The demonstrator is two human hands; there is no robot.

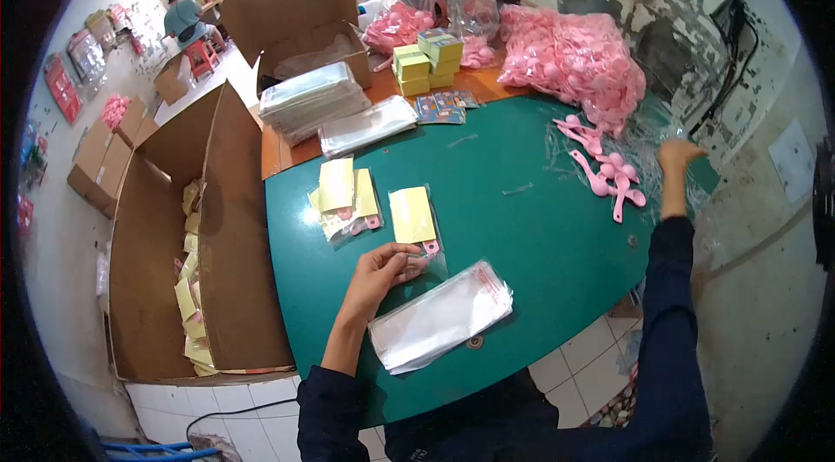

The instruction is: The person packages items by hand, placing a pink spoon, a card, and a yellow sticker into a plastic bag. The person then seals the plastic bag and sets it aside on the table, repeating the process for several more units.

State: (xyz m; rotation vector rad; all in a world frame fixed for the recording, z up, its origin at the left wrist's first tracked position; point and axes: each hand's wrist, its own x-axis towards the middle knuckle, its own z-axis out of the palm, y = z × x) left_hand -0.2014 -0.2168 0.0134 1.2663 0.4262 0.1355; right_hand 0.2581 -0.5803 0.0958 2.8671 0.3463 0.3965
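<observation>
My left hand pinches the lower end of a clear bag that holds a yellow card and a pink piece. Just below it lies a stack of clear plastic bags. Several packed yellow cards lie to the upper left. My right hand is at the table's right edge, over crumpled clear plastic; its fingers are too small to make out. Left of it are several loose pink spoons.
A green table spans the middle. Behind it sit a big pink bag, yellow card stacks and more clear bags. An open carton with packed cards stands left. A person sits far back.
</observation>
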